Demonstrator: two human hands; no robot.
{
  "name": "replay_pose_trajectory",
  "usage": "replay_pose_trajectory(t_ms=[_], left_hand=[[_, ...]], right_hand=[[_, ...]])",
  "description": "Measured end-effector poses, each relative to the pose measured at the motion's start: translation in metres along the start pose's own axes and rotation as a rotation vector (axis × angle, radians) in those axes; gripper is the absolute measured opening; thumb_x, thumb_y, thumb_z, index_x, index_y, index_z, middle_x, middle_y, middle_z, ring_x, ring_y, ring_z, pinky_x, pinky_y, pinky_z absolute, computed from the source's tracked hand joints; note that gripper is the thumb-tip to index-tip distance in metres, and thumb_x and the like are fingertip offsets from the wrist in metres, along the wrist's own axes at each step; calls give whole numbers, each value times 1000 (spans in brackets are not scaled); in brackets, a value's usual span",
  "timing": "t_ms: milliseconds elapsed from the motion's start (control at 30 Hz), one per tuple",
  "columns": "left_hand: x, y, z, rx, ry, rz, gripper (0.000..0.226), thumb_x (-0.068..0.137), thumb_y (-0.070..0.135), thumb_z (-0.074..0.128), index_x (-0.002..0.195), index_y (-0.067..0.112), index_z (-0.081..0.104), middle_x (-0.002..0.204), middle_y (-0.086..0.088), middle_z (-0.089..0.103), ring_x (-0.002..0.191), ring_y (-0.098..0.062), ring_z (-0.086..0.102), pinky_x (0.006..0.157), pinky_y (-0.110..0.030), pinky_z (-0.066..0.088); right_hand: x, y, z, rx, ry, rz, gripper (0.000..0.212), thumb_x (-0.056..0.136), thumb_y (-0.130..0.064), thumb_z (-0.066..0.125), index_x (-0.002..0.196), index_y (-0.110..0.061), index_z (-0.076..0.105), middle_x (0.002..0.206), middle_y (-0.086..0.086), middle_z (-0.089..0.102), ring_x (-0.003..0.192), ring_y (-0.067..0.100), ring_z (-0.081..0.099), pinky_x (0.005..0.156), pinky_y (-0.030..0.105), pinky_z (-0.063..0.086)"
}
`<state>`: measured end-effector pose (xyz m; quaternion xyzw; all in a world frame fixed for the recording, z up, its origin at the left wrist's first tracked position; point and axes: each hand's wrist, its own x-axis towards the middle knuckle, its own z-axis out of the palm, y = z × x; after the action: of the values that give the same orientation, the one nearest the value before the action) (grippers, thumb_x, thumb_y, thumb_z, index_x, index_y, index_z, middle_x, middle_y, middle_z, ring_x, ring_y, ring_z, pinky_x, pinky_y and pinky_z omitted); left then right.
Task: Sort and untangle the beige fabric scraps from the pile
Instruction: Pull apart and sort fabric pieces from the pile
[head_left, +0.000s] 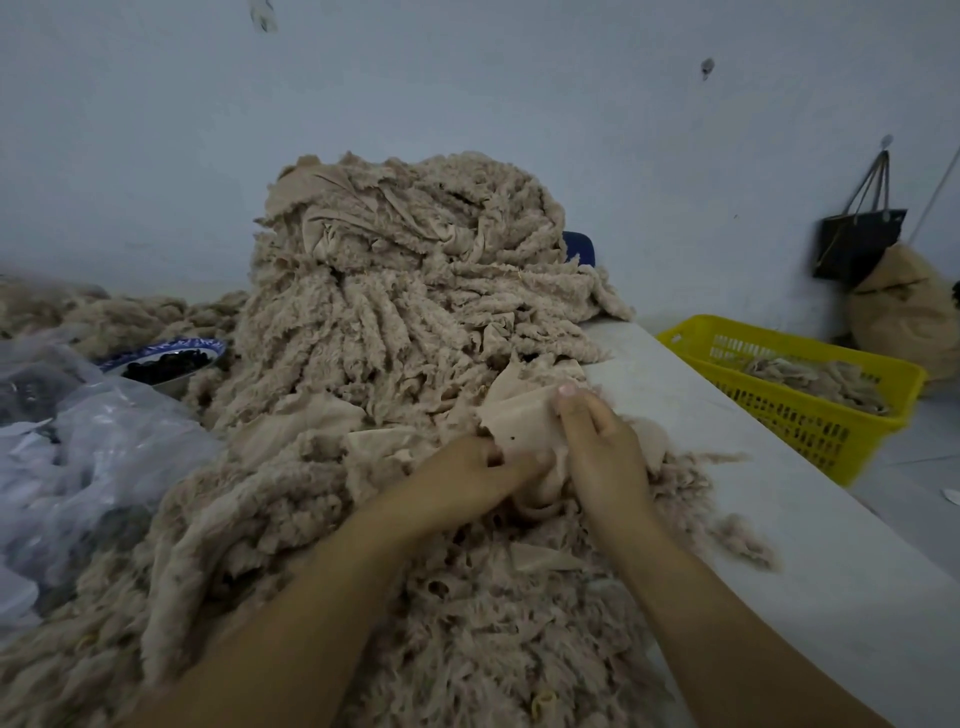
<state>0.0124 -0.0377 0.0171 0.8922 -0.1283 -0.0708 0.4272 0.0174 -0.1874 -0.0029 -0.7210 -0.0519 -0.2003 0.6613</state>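
A yellow slotted basket (800, 431) sits beyond the pale tabletop's (727, 467) right edge. Behind it, a stuffed brown sack (904, 312) leans at the wall (467, 78) and a black bag (857, 244) hangs by its straps just above. At the left lies crumpled clear plastic (104, 441) beside a blue-and-white bowl (156, 351) of small dark pieces. A blue rounded edge (579, 247) shows farther back.

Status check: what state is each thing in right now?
Left hand: gripping the beige scrap.
Right hand: pinching the same scrap.
Pile: heaped and tangled.
Yellow basket: partly filled with scraps.
Bowl: holds dark pieces.
Black bag: hanging on wall.
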Motion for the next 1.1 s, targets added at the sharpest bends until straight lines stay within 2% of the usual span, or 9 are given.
replay_pose_trajectory(t_ms=[100,200,300,400,433,600,800,1000,1100], left_hand=[[2,-1,-5,-433,155,2,42,93,48,58,97,9,75,111,-15,73,104,-26,69,97,-39,52],[7,-2,-19,-1026,163,-4,34,89,37,58,107,12,72,102,-9,75,89,-21,73,76,-31,59],[8,-6,-28,-1260,234,-31,33,98,36,54,114,10,68,93,-3,72,78,-14,69,71,-28,59],[8,-8,-31,-1346,292,-50,40,100,39,51,124,9,62,107,-4,65,96,-18,63,96,-34,52],[8,-9,-31,-1356,298,-61,40,101,40,49,124,10,62,107,-3,66,97,-19,64,96,-35,53],[10,-6,-27,-1329,377,-140,40,106,39,37,119,11,63,82,-1,76,67,-13,71,56,-26,58],[8,8,-21,-1295,335,-348,43,103,43,46,111,5,66,93,-17,76,75,-30,75,58,-38,59],[6,13,-28,-1380,274,-354,48,103,43,46,115,0,66,117,-27,68,110,-43,64,100,-61,46],[5,14,-37,-1432,265,-339,40,103,37,48,98,3,67,104,-25,71,102,-38,67,96,-58,48]], right_hand=[[-3,0,-1,-99,-95,-56,32,102,-46,42,83,-34,65,82,-14,69,75,-11,59,60,6,41],[-2,10,-6,-430,-224,-99,33,101,-46,46,81,-23,57,82,-5,57,78,8,53,61,24,36],[2,15,-7,-579,-223,-103,40,99,-40,52,69,-18,40,69,-2,43,72,19,42,56,30,23],[2,14,-5,-563,-191,-126,40,100,-35,52,68,-19,36,66,-2,39,67,18,39,55,32,24],[2,13,-5,-546,-176,-116,40,100,-33,52,68,-18,35,65,-1,39,64,18,38,55,33,25],[0,9,-7,-523,-131,-71,34,98,-19,48,68,-13,33,63,4,36,55,15,29,52,33,20],[-4,8,-3,-683,-209,-43,32,104,-19,35,73,-13,40,68,3,38,67,22,37,60,37,21],[-5,8,-3,-647,-248,63,35,107,-22,29,72,-18,34,68,1,36,59,15,32,56,36,23],[-8,8,5,-569,-246,105,36,107,-23,28,71,-19,32,68,1,35,58,14,31,52,32,21]])
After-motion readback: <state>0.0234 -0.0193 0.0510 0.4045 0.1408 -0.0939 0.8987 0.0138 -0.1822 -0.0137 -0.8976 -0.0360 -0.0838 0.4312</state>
